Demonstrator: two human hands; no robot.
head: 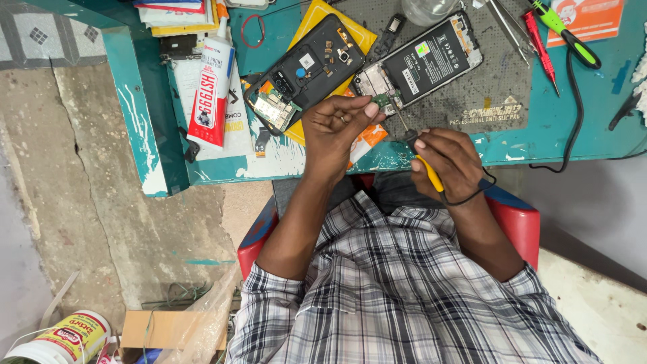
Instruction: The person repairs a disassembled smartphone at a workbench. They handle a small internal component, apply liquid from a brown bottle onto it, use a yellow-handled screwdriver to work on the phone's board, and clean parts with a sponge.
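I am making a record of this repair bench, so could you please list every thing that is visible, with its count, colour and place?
opened phone with battery: 1, black, on the grey mat, top centre
phone back cover: 1, black, on a yellow sheet, left of the phone
small circuit board: 1, green, at the left fingertips
soldering iron: 1, yellow handle, black cord, in the right hand
glue tube: 1, white and red, bench left
anti-slip mat: 1, grey, under the phone
screwdriver: 1, red, top right
green-handled tool: 1, top right
bench: 1, teal
chair: 1, red, under the person
tin: 1, white and yellow, on the floor, bottom left
left hand: 1, at the board
right hand: 1, gripping the iron
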